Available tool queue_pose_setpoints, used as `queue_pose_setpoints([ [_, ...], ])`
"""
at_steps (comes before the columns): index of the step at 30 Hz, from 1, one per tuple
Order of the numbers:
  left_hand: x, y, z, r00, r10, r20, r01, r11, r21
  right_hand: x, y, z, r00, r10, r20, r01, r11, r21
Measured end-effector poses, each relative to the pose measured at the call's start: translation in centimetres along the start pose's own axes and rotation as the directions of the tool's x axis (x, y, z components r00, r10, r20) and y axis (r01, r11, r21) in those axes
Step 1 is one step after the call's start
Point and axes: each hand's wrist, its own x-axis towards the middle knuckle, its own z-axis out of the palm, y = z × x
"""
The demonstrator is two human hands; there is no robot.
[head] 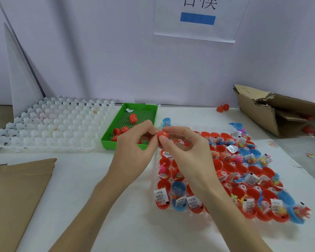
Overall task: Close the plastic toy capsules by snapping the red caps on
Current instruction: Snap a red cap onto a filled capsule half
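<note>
Both hands meet over the table's middle, holding one red capsule piece (162, 135) between them. My left hand (136, 142) pinches it from the left with thumb and fingertips. My right hand (184, 148) pinches it from the right and below. Beneath and to the right lies a clear tray (155, 160) filled with several open red and blue capsule halves holding small toys and paper slips. A green tray (149, 110) behind my left hand holds a few red caps (133, 118).
An upturned clear capsule tray (49, 124) lies at the back left. Brown cardboard (13, 197) covers the near left. A torn cardboard box (280, 110) sits at the back right, with loose red caps (223, 107) beside it. A white partition wall stands behind.
</note>
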Motion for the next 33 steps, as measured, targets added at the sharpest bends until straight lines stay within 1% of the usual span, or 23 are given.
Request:
queue_pose_setpoints([
  [2, 0.1, 0.0, -0.2, 1.000, -0.001, 0.005, 0.001, 1.000, -0.011, -0.1, 0.0, 0.2, 1.000, -0.011, -0.004, 0.011, 1.000, -0.015],
  [6, 0.1, 0.4, -0.4, 1.000, -0.010, 0.027, 0.012, 0.997, -0.073, -0.1, -0.4, -0.2, 0.999, -0.035, -0.036, 0.036, 0.999, 0.030],
  [10, -0.1, 0.7, -0.1, 0.998, -0.057, 0.024, 0.060, 0.983, -0.171, 0.1, -0.8, -0.9, 1.000, -0.022, -0.009, 0.023, 0.994, 0.111],
  [12, -0.1, 0.7, -0.2, 0.996, -0.076, 0.040, 0.083, 0.974, -0.211, 0.1, -1.0, -1.1, 1.000, -0.017, 0.000, 0.017, 0.992, 0.123],
  [17, -0.1, 0.5, -0.3, 0.999, -0.039, 0.031, 0.044, 0.983, -0.180, 0.3, -1.1, -1.3, 0.999, 0.020, 0.048, -0.029, 0.981, 0.190],
  [21, -0.1, 0.5, -0.3, 0.999, -0.032, 0.016, 0.034, 0.989, -0.145, 0.3, -1.0, -1.2, 0.999, 0.012, 0.051, -0.023, 0.977, 0.210],
  [24, -0.2, 0.8, -0.1, 0.997, -0.058, 0.056, 0.067, 0.984, -0.165, 0.1, -1.0, -1.2, 0.999, 0.010, 0.047, -0.020, 0.978, 0.206],
  [26, -0.2, 1.2, 0.1, 0.991, -0.092, 0.099, 0.110, 0.977, -0.185, 0.0, -1.0, -1.2, 0.996, 0.055, 0.071, -0.069, 0.973, 0.222],
  [27, -0.3, 1.4, 0.2, 0.987, -0.105, 0.122, 0.128, 0.973, -0.191, 0.0, -1.0, -1.1, 0.992, 0.091, 0.086, -0.110, 0.962, 0.248],
  [29, -0.4, 1.8, 0.4, 0.981, -0.119, 0.155, 0.150, 0.967, -0.204, 0.0, -1.1, -1.0, 0.976, 0.161, 0.145, -0.204, 0.910, 0.362],
  [31, -0.5, 2.1, 0.5, 0.985, -0.105, 0.136, 0.129, 0.974, -0.186, 0.0, -1.3, -0.8, 0.946, 0.208, 0.249, -0.311, 0.802, 0.510],
  [33, -0.5, 2.2, 0.4, 0.993, -0.068, 0.097, 0.084, 0.982, -0.169, 0.0, -1.6, -0.7, 0.906, 0.210, 0.367, -0.402, 0.695, 0.596],
])
